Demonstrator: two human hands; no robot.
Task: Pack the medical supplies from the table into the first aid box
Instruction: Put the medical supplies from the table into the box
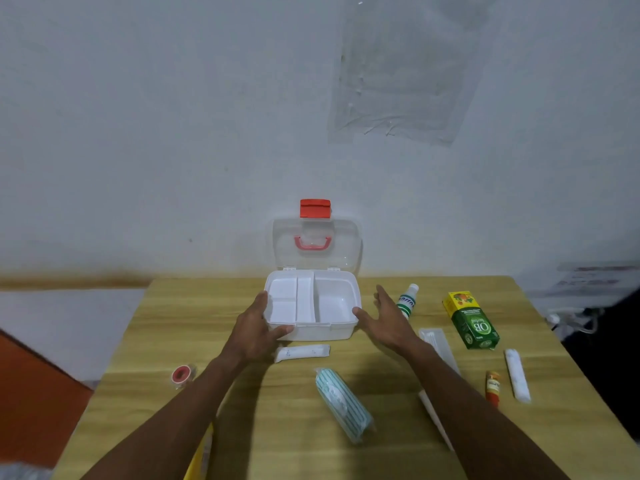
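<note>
First aid box (313, 308) sits centre frame on a wooden table (277, 427) with pale yellow-brown grain, at the far edge against a grey-white wall (138, 116). Long axis runs left-right across the frame. White opaque plastic base, rounded corners, inner tray split into compartments: small ones left, narrow slot middle, one large bay right. All look empty. Clear plastic lid (317, 245) stands upright behind the base, leaning at the wall, with a red handle (312, 242) and a red latch (314, 208) at its top edge.

Left hand (258, 329) rests on the box's near-left corner, fingers spread along the left wall and front, loosely cupping it rather than clenched. Right hand (379, 318) is flat and spread, thumb tip at the box's near-right corner; it grasps nothing.

Supplies on the table:
- White wrapped roll (304, 352), long axis left-right, just below the box, partly under the left hand.
- Teal-striped gauze pack (344, 403), soft cylinder, angled from upper left to lower right, lower centre.
- Red-cored tape roll (180, 374), lower left.
- White bottle (408, 299) with green label, cap pointing up-frame, just right of the right hand.
- Green and yellow carton (471, 320), right side, long axis near vertical in frame.
- Clear sachet of cotton swabs (434, 341), partly hidden by the right forearm.
- White wrapped roll (517, 374), far right, near vertical.
- Small orange tube (493, 388), beside it.
</note>
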